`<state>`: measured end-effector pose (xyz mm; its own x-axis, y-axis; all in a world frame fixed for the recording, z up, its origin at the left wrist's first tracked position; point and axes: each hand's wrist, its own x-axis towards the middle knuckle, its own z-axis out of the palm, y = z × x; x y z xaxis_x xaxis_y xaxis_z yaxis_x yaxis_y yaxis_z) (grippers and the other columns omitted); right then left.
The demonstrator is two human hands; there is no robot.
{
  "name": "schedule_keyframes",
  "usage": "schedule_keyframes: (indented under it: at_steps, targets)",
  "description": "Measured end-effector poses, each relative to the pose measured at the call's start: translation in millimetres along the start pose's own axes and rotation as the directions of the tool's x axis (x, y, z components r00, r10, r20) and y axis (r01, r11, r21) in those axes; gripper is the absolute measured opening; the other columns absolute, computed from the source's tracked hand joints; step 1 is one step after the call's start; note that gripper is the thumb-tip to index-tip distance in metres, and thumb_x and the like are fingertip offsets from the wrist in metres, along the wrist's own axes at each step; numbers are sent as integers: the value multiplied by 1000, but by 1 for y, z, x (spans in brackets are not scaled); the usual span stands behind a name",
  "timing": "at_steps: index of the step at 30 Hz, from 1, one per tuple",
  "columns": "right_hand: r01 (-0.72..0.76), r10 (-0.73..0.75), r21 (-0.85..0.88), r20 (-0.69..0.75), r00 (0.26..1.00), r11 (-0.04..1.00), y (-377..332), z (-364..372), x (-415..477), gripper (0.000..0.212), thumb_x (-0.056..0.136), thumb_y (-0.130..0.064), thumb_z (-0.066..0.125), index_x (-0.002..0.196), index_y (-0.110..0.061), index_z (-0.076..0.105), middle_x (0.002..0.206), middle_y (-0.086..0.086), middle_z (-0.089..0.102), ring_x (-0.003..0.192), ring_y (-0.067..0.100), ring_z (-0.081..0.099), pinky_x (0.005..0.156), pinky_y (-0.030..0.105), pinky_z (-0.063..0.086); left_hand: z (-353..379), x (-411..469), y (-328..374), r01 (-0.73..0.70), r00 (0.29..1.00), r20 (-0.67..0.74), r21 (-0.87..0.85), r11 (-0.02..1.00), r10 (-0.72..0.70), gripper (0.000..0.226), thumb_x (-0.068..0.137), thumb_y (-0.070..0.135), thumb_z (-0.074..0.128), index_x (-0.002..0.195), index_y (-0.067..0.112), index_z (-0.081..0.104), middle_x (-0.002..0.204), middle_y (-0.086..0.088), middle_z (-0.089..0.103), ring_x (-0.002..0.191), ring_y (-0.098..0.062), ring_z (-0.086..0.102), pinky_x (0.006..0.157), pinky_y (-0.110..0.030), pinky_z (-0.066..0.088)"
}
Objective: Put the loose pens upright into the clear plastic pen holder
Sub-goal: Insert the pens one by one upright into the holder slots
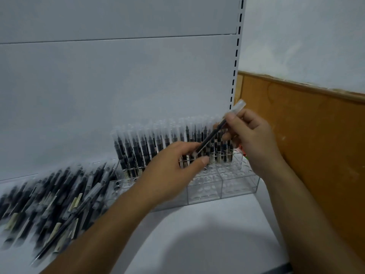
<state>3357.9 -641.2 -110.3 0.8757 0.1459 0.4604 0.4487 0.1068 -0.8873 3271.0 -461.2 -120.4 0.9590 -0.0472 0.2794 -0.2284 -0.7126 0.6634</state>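
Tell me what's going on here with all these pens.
A person is filling a clear pen holder on a white shelf. The right hand pinches one pen near its capped end, tilted over the holder, while the left hand grips its lower end. The back rows already hold upright pens; the front holes are empty. A pile of loose pens lies to the left.

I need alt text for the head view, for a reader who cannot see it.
The left hand and right hand hold a tilted black pen with clear cap over a clear plastic pen holder, partly filled with upright pens. Loose pens lie heaped at left.
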Motion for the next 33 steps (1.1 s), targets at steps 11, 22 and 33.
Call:
schedule_keyframes:
  at_steps: [11,22,33]
  targets:
    - [179,-262,-420,-148,954,890,9,-3,3,19,95,-29,63,90,-10,63,73,18,62,68,35,59,58,45,52,8,-18,-21,-115,993,49,485,867,104,81,83,82,20,146,34,39,143,17,43,128,-1,32,111,-35,30]
    - [159,-157,-643,61,986,749,22,1,3,14,91,-32,66,89,-19,63,75,-5,65,71,15,63,65,38,55,12,-18,-25,-145,989,50,540,829,140,84,82,82,19,145,31,41,145,17,41,130,-3,31,108,-33,35]
    - [202,-199,-709,88,976,676,19,7,11,13,91,-31,67,93,-18,64,73,-10,61,66,9,57,62,32,51,15,-17,-28,-146,987,19,530,835,161,83,81,82,20,142,32,45,144,18,43,130,-2,32,106,-32,34]
